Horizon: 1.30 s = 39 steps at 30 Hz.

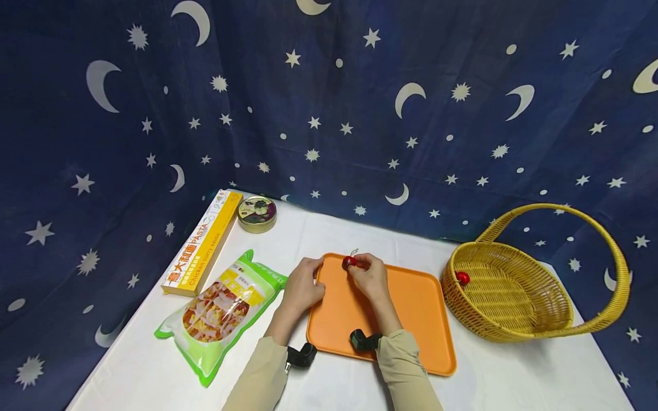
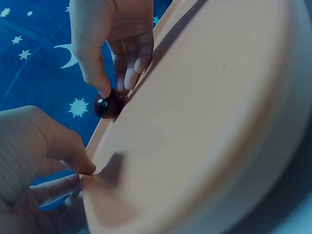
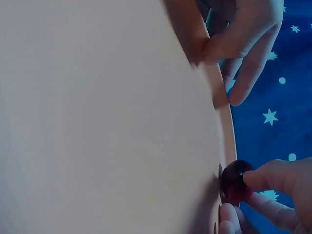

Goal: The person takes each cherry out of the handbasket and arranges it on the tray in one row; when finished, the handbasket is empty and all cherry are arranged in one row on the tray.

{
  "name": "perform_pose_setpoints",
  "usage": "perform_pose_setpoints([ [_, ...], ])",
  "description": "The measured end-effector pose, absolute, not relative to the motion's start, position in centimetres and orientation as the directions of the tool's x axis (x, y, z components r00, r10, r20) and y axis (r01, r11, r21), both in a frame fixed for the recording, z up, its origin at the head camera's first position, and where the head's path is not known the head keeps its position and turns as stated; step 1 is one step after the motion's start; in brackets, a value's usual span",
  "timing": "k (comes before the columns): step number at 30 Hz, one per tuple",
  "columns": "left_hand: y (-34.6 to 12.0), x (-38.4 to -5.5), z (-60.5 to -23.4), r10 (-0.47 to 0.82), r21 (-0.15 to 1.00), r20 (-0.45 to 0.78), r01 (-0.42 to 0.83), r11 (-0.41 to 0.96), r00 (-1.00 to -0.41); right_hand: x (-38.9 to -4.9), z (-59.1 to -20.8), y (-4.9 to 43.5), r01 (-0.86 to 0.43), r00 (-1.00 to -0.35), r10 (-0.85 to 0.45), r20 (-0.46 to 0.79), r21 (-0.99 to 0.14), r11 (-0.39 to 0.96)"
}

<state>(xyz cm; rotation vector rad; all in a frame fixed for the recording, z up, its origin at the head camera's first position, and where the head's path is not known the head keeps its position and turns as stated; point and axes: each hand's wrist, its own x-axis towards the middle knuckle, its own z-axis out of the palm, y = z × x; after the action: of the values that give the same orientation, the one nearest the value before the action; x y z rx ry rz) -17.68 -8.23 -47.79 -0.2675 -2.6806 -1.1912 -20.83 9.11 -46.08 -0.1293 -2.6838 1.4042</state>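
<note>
A dark red cherry [image 1: 349, 262] with a green stem is pinched between the thumb and fingers of my right hand [image 1: 372, 279], close over the far edge of an orange tray [image 1: 411, 308]. At the tray's far left corner my left hand [image 1: 303, 285] grips the rim; the left wrist view shows its thumb on top and the other fingers outside the edge. In the right wrist view, the cherry [image 3: 236, 181] overlaps the rim between thumb and fingertips.
On the right stands a yellow wicker basket [image 1: 465, 305] with a tall handle and a red cherry [image 1: 462, 278] inside. To the left lie a green food bag [image 1: 221, 311], a pasta box [image 1: 205, 242] and a round tin [image 1: 257, 214]. A starry blue curtain [image 1: 329, 85] hangs behind.
</note>
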Motion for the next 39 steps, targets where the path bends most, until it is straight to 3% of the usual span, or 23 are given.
perform_pose_setpoints([
  [8,-8.0,-17.6,-47.7,0.067,0.71,0.252,0.231,0.666,-0.965,-20.8,-46.0,9.1,0.029,-0.99,0.129,0.054,-0.821,0.57],
  [16,-7.8,-17.5,-47.7,0.061,0.704,0.231,0.21,0.679,-0.971,-20.7,-46.2,8.7,0.0,-0.988,0.118,0.102,-0.753,0.658],
  [32,-7.6,-17.5,-47.6,0.052,0.715,0.22,0.197,0.671,-0.974,-20.4,-45.4,9.6,0.041,-0.994,0.106,0.031,-0.788,0.614],
  [39,-7.9,-17.7,-47.7,0.057,0.719,0.223,0.204,0.664,-0.973,-20.4,-44.6,10.7,0.006,-0.992,0.106,0.074,-0.791,0.612],
])
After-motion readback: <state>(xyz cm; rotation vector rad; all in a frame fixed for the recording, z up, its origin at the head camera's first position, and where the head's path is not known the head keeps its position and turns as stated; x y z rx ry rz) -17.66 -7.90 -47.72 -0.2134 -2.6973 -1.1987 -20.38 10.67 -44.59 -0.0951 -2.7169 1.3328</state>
